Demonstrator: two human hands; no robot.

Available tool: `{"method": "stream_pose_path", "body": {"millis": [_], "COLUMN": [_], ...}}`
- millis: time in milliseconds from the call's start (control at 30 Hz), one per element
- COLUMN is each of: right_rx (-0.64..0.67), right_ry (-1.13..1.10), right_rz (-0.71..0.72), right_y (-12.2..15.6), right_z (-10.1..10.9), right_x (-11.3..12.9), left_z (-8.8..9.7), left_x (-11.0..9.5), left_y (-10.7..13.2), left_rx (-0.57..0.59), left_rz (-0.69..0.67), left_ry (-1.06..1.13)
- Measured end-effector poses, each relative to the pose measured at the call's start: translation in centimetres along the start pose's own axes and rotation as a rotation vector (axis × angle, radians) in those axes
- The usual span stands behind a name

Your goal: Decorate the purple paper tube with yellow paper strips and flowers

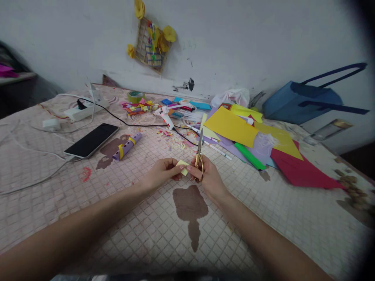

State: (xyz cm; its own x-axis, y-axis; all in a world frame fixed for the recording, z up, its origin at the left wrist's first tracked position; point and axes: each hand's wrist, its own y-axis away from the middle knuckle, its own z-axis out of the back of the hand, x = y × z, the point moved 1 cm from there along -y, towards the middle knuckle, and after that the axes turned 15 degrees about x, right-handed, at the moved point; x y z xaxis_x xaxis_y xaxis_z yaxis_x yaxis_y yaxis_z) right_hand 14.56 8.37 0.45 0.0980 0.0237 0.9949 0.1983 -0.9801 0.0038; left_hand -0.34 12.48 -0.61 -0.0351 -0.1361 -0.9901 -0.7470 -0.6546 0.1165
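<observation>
Between my two hands is a small piece of pale yellow paper [183, 167]. The fingers of my left hand [166, 170] pinch it from the left side. My right hand [208, 176] touches its right edge with thumb and fingertips. That same hand also grips gold-handled scissors [199, 154], whose blades point away from me, apart from the paper. To the left on the table lies a rolled purple paper tube [127, 146] with dark holes and two yellow bands.
A phone [91, 140] on a cable and a power strip [85, 111] are at left. A white glue gun [164, 117] sits near paper scraps at the back. Yellow sheets [231, 127], a red sheet [304, 168] and a blue bag [301, 102] lie on the right.
</observation>
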Motion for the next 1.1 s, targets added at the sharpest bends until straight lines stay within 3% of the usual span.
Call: {"method": "stream_pose_path", "body": {"millis": [333,867,1100], "right_rx": [-0.023,-0.01,-0.026], "right_ry": [-0.08,-0.028,-0.031], "right_rz": [-0.022,0.014,-0.035], "right_y": [0.29,0.29,0.35], "right_z": [-0.22,-0.06,0.38], "right_x": [-0.32,-0.15,0.31], "left_z": [0.09,0.03,0.0], "left_x": [-0.19,0.12,-0.32], "left_y": [0.06,0.04,0.15], "left_rx": [-0.019,0.011,0.038], "left_rz": [0.007,0.026,0.012], "left_ry": [0.064,0.041,0.081]}}
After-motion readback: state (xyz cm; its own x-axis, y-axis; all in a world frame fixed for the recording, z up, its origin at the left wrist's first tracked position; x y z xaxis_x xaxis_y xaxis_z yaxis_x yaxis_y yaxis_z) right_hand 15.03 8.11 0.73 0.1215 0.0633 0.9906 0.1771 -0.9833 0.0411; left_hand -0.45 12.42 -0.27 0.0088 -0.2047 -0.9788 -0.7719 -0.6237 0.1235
